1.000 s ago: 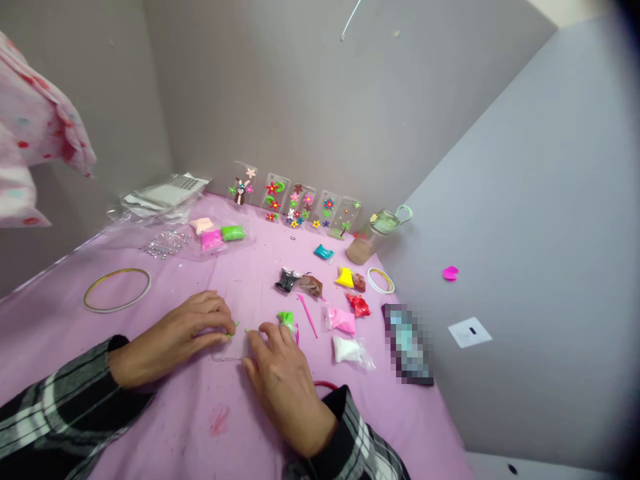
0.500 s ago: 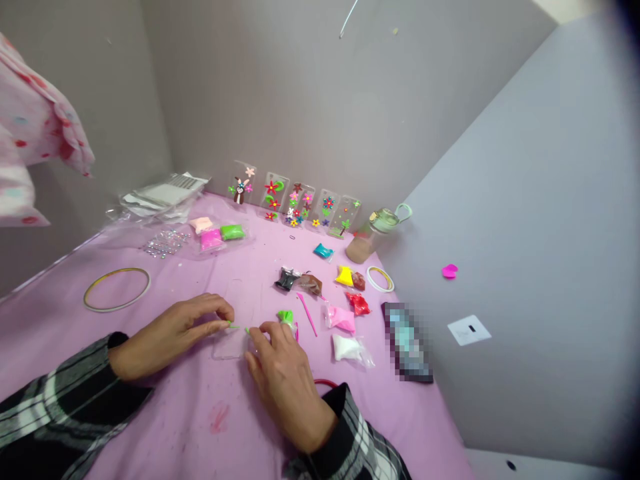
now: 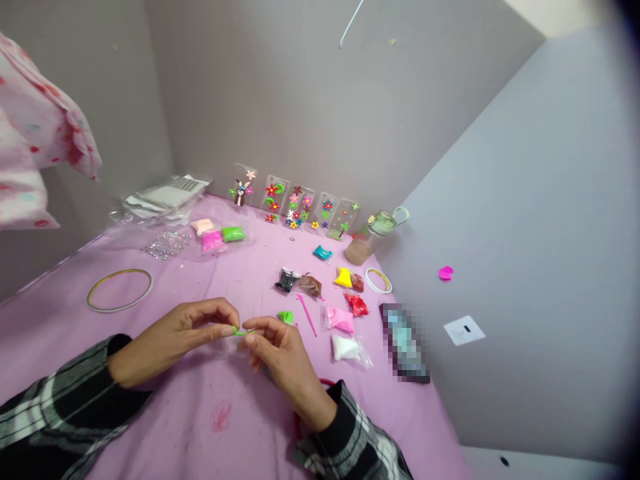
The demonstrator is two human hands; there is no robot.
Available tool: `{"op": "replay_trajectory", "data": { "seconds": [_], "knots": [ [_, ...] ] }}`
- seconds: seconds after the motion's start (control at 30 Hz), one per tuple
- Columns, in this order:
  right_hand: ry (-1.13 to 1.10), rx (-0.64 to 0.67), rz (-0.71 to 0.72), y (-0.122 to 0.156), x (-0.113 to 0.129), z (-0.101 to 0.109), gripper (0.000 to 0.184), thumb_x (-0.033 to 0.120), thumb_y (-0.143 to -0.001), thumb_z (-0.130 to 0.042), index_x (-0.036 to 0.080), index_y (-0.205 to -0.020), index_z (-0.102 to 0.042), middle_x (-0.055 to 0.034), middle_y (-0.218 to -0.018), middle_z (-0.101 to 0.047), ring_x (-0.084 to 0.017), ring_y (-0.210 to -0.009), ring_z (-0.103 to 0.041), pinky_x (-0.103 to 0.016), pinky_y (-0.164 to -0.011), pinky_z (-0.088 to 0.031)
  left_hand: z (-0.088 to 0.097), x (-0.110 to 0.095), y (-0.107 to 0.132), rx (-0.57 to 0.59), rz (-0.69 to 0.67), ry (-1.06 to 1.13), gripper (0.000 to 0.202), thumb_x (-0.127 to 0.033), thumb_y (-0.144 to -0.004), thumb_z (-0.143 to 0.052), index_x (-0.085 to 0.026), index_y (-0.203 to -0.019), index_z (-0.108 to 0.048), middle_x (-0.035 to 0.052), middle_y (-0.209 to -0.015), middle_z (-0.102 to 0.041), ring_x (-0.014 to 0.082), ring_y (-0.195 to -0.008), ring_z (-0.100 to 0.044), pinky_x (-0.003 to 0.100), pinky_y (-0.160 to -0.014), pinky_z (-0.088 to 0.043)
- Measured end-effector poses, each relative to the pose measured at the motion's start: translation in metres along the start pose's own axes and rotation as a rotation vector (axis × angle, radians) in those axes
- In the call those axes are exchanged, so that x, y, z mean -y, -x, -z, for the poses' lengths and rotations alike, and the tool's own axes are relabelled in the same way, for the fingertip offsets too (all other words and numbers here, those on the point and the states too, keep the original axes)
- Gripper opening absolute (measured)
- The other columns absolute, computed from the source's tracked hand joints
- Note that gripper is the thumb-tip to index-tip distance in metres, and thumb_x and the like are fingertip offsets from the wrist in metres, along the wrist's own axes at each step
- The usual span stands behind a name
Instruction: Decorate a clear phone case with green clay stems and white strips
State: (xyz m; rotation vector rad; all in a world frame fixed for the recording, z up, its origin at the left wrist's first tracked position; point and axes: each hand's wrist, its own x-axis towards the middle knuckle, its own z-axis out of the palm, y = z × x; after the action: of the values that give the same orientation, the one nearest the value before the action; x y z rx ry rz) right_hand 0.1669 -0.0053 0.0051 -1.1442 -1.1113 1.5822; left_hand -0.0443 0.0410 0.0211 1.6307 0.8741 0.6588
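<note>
Left hand [image 3: 187,331] and right hand [image 3: 287,360] pinch a green strand [image 3: 242,333], apparently mid-shaping; the next move calls for gentleness.

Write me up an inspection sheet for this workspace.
Surface: pink cloth, wrinkled, with a red smudge.
Work items: green strip, clear case, green packet.
Clutter: other packets in several colours, pink stick, two rings, jar, pixelated device.
Hands: left hand pinches one end of the strip; right hand has fingertips at the other, grip unclear.
Cables: thin white line high on the wall; cannot tell if a cable.
Surroundings: five decorated cases stand along the wall; spotted fabric at far left.
</note>
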Motion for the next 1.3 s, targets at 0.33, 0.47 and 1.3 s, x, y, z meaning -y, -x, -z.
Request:
{"op": "replay_trajectory", "data": {
  "seconds": [0.33, 0.47, 1.3],
  "knots": [
    [-0.110, -0.015, -0.023, 0.001, 0.001, -0.005, 0.033, 0.044, -0.070, -0.088, 0.017, -0.082, -0.072, -0.0006, -0.071, -0.074, -0.009, -0.052, -0.056, -0.023, -0.052, -0.046, -0.002, -0.006, -0.002, -0.078, -0.015, 0.015, 0.024, -0.046, -0.088, -0.065, -0.022, -0.082, -0.067, 0.0001, -0.083, -0.067, 0.0196, -0.081, -0.064, 0.030, -0.076, -0.054],
    [-0.141, -0.009, -0.027, 0.001, 0.002, -0.004, 0.035, 0.044, -0.071, -0.089, 0.017, -0.084, -0.073, -0.0015, -0.071, -0.074, -0.010, -0.053, -0.059, -0.023, -0.054, -0.049, -0.001, -0.006, -0.002, -0.064, -0.002, 0.046, 0.023, -0.044, -0.087, -0.067, -0.022, -0.083, -0.069, -0.0002, -0.082, -0.068, 0.0188, -0.081, -0.064, 0.029, -0.075, -0.053],
    [-0.092, 0.010, 0.010, 0.000, 0.002, -0.006, 0.035, 0.045, -0.072, -0.089, 0.019, -0.091, -0.075, 0.0013, -0.078, -0.070, -0.011, -0.063, -0.061, -0.026, -0.065, -0.051, -0.013, 0.003, 0.000, -0.124, 0.055, 0.194, 0.018, -0.041, -0.087, -0.072, -0.026, -0.098, -0.073, 0.0002, -0.098, -0.072, 0.0215, -0.097, -0.067, 0.033, -0.087, -0.052]
  ]
}}
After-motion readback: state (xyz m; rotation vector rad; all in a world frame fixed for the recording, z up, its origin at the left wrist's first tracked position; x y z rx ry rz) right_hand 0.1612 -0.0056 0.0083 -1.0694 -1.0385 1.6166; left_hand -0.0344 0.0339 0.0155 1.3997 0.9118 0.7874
